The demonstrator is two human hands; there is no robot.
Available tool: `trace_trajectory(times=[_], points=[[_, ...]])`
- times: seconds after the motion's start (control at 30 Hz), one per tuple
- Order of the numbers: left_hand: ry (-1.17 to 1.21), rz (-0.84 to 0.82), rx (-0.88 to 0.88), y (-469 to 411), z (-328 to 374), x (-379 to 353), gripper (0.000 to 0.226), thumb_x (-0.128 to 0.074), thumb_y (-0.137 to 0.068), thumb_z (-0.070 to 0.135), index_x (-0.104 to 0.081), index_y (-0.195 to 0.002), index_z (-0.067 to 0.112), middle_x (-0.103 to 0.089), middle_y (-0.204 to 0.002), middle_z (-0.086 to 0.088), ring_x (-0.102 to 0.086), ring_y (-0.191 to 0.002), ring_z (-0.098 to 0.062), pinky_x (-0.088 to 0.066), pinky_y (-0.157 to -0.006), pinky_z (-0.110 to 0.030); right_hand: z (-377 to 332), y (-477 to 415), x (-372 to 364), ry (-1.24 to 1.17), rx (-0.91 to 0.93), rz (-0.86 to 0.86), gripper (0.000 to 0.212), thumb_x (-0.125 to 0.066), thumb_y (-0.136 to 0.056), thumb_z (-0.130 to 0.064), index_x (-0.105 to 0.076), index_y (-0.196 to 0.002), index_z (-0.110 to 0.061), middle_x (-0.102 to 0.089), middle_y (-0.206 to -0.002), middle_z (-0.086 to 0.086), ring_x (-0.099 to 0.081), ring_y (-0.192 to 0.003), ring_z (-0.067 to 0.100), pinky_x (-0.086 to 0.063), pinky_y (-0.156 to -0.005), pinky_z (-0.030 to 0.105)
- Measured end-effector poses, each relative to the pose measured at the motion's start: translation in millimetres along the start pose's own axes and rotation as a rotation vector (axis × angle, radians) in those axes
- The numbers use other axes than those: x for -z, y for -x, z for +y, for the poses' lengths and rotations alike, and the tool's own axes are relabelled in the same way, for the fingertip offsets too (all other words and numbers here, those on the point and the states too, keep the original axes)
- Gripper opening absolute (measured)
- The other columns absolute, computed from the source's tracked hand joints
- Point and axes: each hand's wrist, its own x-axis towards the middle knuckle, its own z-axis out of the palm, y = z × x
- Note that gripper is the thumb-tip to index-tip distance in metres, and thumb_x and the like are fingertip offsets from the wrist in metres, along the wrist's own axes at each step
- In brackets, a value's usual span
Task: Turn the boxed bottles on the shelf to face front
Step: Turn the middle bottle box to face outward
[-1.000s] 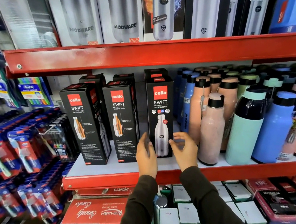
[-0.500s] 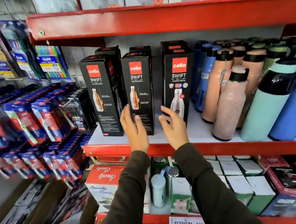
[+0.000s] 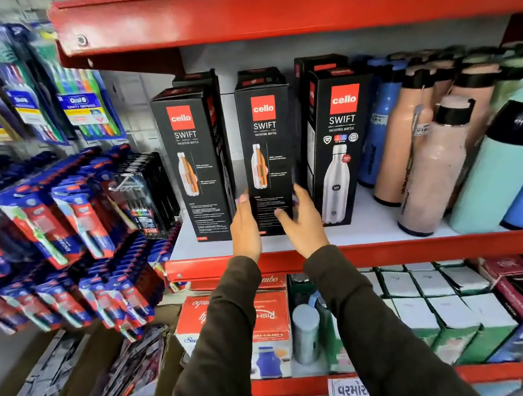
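Note:
Three black Cello Swift bottle boxes stand in a front row on the white shelf (image 3: 381, 232) with the red front edge, more boxes behind them. The right box (image 3: 340, 120) shows a large steel bottle picture. The left box (image 3: 194, 169) and the middle box (image 3: 265, 133) show a small cutaway bottle and fine print. My left hand (image 3: 245, 229) presses the middle box's lower left edge. My right hand (image 3: 302, 222) wraps its lower right edge, thumb across the front. The box's bottom is hidden behind both hands.
Loose pink, blue and mint bottles (image 3: 432, 165) crowd the shelf just right of the boxes. Hanging toothbrush packs (image 3: 73, 212) fill the rack at left. A red shelf lip (image 3: 267, 9) runs overhead. Cartons and a steel flask (image 3: 305, 334) sit on the shelf below.
Both hands left the right box and moved left to the middle box, now closing on its lower sides. The camera view has dropped and come closer.

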Motion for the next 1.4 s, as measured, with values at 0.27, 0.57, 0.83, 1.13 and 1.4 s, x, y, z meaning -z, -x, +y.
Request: trace_trajectory(times=[0.27, 0.57, 0.83, 1.13, 1.4], points=[[0.109, 0.085, -0.074, 12, 5, 8, 0.061, -0.025, -0.100, 0.053, -0.070, -0.119, 0.016, -0.072, -0.111, 0.012, -0.066, -0.107, -0.001, -0.056, -0.091, -0.025, -5, -7, 1, 0.063, 0.034, 0.123, 0.098, -0.087, -0.061, -0.037, -0.032, -0.140, -0.022, -0.054, -0.137, 0.000, -0.051, -0.129, 0.015, -0.044, -0.108, 0.042], [-0.024, 0.149, -0.303, 12, 4, 7, 0.050, -0.030, -0.101, 0.048, -0.057, -0.134, 0.023, -0.059, -0.138, 0.007, -0.051, -0.130, -0.002, -0.040, -0.109, -0.025, -5, -10, 1, 0.005, 0.024, 0.174, 0.096, -0.088, -0.053, -0.034, -0.040, -0.135, -0.023, -0.060, -0.127, -0.006, -0.056, -0.120, 0.008, -0.047, -0.105, 0.035], [-0.211, 0.045, -0.154, -23, -5, 14, 0.046, -0.035, -0.104, 0.024, -0.035, -0.148, 0.012, -0.044, -0.146, 0.000, -0.034, -0.128, -0.001, -0.021, -0.084, 0.012, -13, -8, 10, -0.030, 0.078, 0.030, 0.096, -0.079, -0.062, -0.026, -0.031, -0.144, -0.035, -0.041, -0.124, -0.047, -0.040, -0.118, -0.026, -0.034, -0.094, -0.001], [-0.256, 0.077, -0.263, -17, -4, 12, 0.039, -0.041, -0.102, 0.024, -0.045, -0.141, 0.018, -0.054, -0.128, 0.012, -0.050, -0.117, 0.000, -0.032, -0.088, 0.005, -4, -15, 9, -0.040, 0.077, 0.002, 0.073, -0.062, -0.086, -0.004, -0.033, -0.148, -0.029, -0.044, -0.150, -0.006, -0.040, -0.138, 0.004, -0.040, -0.113, 0.037], [-0.284, 0.105, -0.270, -15, -11, 6, 0.037, -0.043, -0.100, 0.013, -0.045, -0.138, 0.016, -0.058, -0.124, 0.006, -0.057, -0.114, -0.012, -0.039, -0.087, -0.005, 9, -22, 2, 0.108, 0.033, 0.011, 0.071, -0.055, -0.090, 0.002, -0.029, -0.149, -0.029, -0.053, -0.143, 0.007, -0.048, -0.133, 0.017, -0.038, -0.114, 0.038]])
